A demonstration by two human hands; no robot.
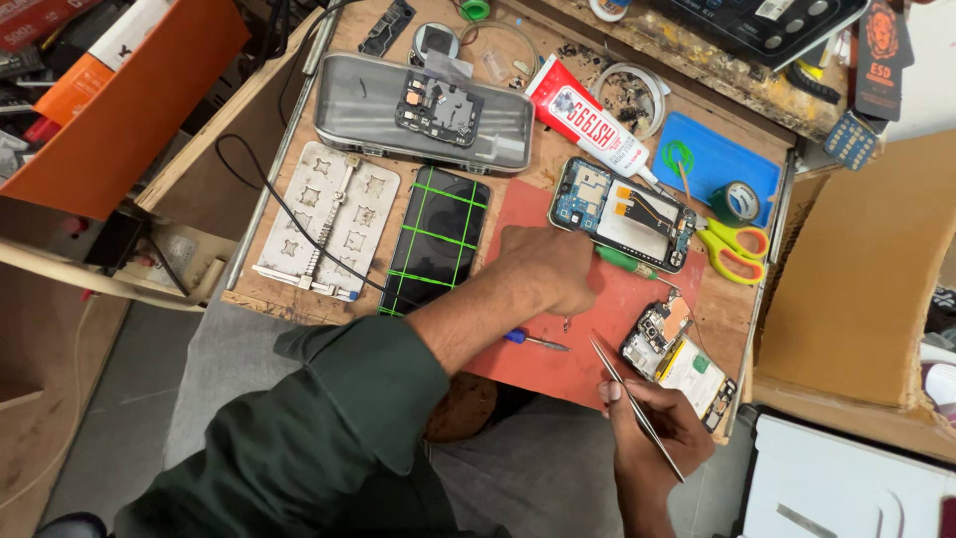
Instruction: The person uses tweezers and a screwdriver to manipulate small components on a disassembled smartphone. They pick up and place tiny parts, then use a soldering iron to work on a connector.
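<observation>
My left hand, in a dark green sleeve, rests curled on the red mat. Its fingers close on the end of a green-handled screwdriver. Just beyond it lies an opened phone with its blue board and flex cables showing. My right hand is at the mat's near edge and grips thin metal tweezers, which point up and left. A smaller phone board assembly lies beside the tweezers. On the mat near my left forearm is a blue-handled screwdriver.
A black phone screen with green tape strips lies left of the mat, beside a white metal jig. Behind are a metal tray holding a phone part, a glue tube, a blue mat, tape roll and yellow-green scissors. A cardboard box stands at the right.
</observation>
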